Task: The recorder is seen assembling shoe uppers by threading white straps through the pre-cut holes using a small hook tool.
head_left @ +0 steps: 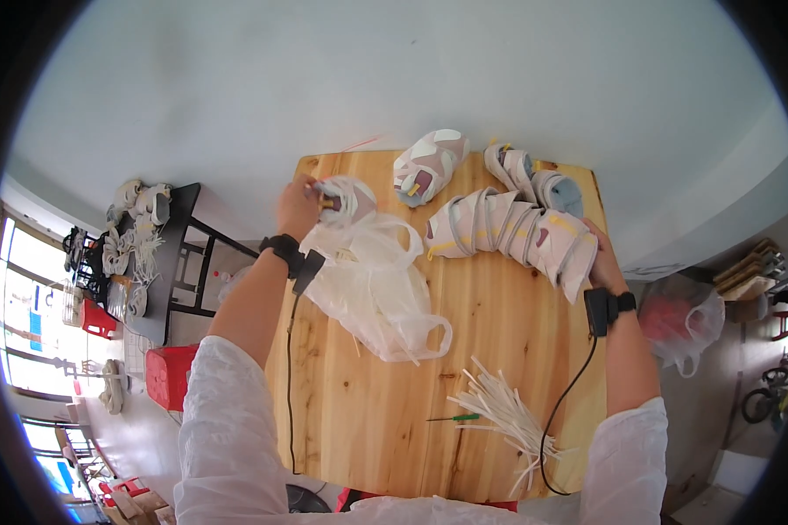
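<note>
Head view: left hand (299, 206) gripping a shoe upper (346, 198), right hand (602, 262) (grip hidden) behind stacked uppers (512, 229).

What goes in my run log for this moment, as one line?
left hand: holds shoe upper | right hand: on row of uppers | plastic bag: on table

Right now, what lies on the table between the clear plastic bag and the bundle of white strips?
In the head view, only bare wood of the table separates the plastic bag from the white strips; a small green-handled tool lies just beside the strips.
</note>
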Motion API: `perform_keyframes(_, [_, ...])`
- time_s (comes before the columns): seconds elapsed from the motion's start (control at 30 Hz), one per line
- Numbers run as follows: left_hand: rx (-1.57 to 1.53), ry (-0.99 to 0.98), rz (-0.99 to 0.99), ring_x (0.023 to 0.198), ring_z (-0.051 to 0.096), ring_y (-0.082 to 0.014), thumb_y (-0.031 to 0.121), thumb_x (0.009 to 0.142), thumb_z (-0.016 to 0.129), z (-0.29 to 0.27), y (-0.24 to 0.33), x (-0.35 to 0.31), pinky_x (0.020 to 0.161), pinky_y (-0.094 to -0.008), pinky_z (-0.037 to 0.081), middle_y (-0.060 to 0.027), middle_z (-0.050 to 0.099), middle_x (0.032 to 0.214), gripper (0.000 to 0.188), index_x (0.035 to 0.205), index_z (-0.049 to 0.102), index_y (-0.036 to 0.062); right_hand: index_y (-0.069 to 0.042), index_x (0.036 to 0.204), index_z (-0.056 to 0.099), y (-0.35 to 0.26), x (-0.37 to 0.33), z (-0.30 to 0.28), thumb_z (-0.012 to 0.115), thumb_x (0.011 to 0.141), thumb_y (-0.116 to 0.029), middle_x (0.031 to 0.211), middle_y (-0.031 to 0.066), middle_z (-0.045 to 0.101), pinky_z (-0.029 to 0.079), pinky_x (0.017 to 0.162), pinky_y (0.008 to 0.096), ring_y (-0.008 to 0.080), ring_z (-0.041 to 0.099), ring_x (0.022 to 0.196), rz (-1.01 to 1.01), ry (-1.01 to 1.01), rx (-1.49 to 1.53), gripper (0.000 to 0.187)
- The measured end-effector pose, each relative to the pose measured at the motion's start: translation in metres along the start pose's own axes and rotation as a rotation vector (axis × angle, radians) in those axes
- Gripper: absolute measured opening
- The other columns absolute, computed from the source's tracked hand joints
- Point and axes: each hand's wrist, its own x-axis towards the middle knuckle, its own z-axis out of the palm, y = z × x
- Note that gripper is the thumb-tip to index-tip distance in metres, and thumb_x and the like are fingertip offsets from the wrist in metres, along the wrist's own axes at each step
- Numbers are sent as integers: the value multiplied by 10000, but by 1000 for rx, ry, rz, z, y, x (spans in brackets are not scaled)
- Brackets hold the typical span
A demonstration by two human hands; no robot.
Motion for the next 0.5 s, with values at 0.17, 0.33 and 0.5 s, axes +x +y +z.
perform_keyframes(0.17, [-176, -577, -378, 850, 639, -317, 45, 849, 539, 9, 20, -25, 745, -401, 503, -148, 663, 893, 142, 968, 613, 72, -33, 1156, 574, -6, -41, 3, 503, 912, -35, 1091, 16, 609, 426, 898, 249, 118, 556, 1011, 153, -81, 26, 254])
perform_keyframes(0.33, [-152, -349, 55, 798, 624, -234, -47, 839, 485, -15, -11, -14, 718, -319, 496, -108, 633, 871, 229, 1006, 600, 59, -25, 1106, 584, 11, -57, 14, 543, 889, -23, 1072, 6, 616, 426, 883, 234, 99, 558, 991, 193, -137, -118, 221])
perform_keyframes(0.5, [-408, -359, 261, 841, 612, -211, -98, 808, 477, -99, 62, 11, 748, -312, 505, -86, 607, 919, 263, 975, 624, 42, -25, 1033, 596, -3, -71, 7, 542, 883, -19, 1013, 14, 632, 447, 848, 236, 93, 571, 944, 215, -101, -213, 160])
